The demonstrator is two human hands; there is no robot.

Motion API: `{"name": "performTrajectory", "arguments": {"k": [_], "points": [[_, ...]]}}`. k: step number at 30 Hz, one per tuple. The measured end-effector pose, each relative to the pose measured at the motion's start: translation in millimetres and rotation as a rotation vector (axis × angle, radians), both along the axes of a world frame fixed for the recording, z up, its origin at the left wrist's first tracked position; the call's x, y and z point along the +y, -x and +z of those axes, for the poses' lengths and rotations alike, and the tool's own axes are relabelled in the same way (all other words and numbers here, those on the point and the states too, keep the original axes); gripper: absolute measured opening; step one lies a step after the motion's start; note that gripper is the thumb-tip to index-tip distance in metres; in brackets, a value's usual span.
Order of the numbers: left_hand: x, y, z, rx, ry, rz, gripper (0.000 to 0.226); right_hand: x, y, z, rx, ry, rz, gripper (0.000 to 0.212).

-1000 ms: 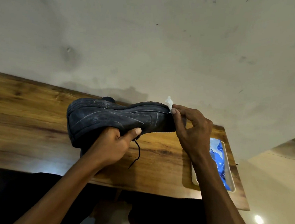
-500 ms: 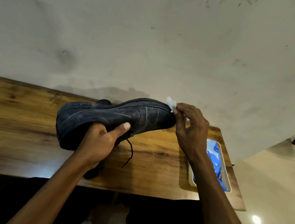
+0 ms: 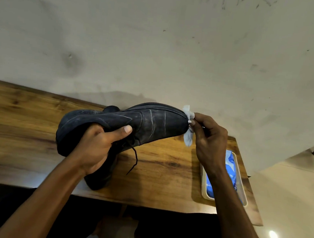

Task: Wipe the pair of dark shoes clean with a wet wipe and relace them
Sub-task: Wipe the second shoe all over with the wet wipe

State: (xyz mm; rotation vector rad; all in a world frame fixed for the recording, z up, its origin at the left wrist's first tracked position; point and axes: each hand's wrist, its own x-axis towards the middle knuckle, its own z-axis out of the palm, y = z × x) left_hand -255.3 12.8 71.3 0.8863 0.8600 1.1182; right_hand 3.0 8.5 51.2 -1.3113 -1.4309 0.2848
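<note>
Above the wooden surface, the left hand has tilted the dark shoe toe-up, while the right hand pinches the wet wipe, now lower on the toe tip, so wiping continues; relacing waits.

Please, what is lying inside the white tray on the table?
Inside the white tray lies a blue wet wipe packet. The right forearm covers its middle, so the label and any other contents cannot be seen.
</note>
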Motion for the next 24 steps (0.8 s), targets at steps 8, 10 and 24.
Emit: {"name": "performTrajectory", "arguments": {"k": [8,10,24], "points": [[6,8,-1,-0.032,0.011,-0.023,0.030,4,-1,0,-0.160,-0.080,0.016,0.025],[6,5,-1,-0.081,0.040,-0.005,0.029,4,3,-2,-0.175,-0.121,-0.048,0.023],[2,-30,8,-0.460,0.322,0.065,0.026,11,36,-5,-0.052,-0.280,-0.353,0.014]]}}
